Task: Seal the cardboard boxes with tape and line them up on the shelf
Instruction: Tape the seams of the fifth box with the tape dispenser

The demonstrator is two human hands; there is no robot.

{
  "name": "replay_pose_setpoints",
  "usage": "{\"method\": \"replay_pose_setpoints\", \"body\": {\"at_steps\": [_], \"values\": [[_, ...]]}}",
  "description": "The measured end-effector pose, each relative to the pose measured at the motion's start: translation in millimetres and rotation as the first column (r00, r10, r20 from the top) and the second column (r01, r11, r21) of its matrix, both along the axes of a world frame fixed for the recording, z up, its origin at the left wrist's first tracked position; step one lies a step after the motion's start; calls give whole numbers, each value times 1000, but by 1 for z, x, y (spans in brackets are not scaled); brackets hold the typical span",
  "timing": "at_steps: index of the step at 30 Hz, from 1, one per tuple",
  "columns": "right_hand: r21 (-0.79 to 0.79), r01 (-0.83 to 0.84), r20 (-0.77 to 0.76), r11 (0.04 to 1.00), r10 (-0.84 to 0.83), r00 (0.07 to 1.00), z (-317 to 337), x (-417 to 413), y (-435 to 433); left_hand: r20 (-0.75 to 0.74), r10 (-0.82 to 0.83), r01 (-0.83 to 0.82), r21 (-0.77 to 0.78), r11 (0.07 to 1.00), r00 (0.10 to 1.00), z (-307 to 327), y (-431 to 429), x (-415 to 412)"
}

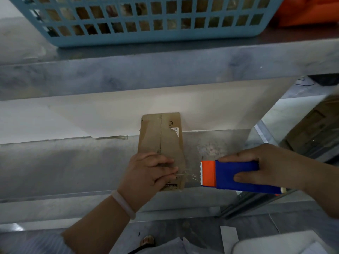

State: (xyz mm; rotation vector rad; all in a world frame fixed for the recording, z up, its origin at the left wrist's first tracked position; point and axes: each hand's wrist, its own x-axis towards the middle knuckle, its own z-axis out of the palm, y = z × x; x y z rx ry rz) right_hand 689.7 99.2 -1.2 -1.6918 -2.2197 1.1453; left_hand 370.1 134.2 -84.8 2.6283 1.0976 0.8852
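A narrow brown cardboard box (pixel 161 136) lies lengthwise on the grey shelf (pixel 73 162), its flap seam facing up. My left hand (pixel 148 173) rests on the near end of the box, fingers pressing a strip of clear tape (pixel 189 176) onto it. That tape runs right to a blue and orange tape dispenser (pixel 234 176), whose toothed edge points at the box. My right hand (pixel 271 165) grips the dispenser's blue body just right of the box.
A light blue plastic basket (pixel 146 19) stands on the upper shelf (pixel 165 70) right above. Something orange (pixel 308 10) lies at the top right. More cardboard (pixel 315 125) shows at the right, past the shelf end. White paper (pixel 229 237) lies on the floor below.
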Motion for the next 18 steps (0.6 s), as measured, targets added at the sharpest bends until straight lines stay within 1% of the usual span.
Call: {"method": "replay_pose_setpoints", "body": {"at_steps": [2,3,4,6,8,10,11,12,13,14,16,18], "values": [[100,-25,195,995,5,981,0,-18,-3,-2,10,-10,17,1000,1000,0,-1,0],[157,-43,268,987,-1,964,-1,-27,-4,-1,15,-15,21,1000,1000,0,-1,1],[209,-64,318,976,-6,948,-3,-36,-6,-1,21,-21,23,1000,1000,0,-2,1],[302,-105,372,948,-16,928,-4,-50,-6,-8,27,-27,23,999,1000,0,-2,1],[328,-151,440,933,-10,898,-9,-57,-4,-4,19,-19,10,1000,1000,-1,-1,0],[276,-200,556,940,13,831,-19,-58,-5,11,13,-13,-7,1000,1000,-1,-1,0],[257,-175,573,950,-5,820,-25,-56,-6,16,12,-12,-14,1000,1000,-1,-1,0],[274,-127,558,953,-50,828,-29,-52,-7,18,17,-17,-13,1000,1000,-1,0,-1],[326,-79,525,942,-111,844,-33,-48,-7,17,22,-22,-12,1000,1000,-1,0,-1],[382,-26,489,924,-178,854,-36,-42,-6,15,23,-23,-15,1000,1000,-1,0,0],[488,68,435,870,-310,845,-40,-30,2,23,30,-29,-27,999,999,0,0,0],[559,86,446,825,-386,808,-46,-21,11,28,39,-38,-17,999,999,1,-2,-1]]}}
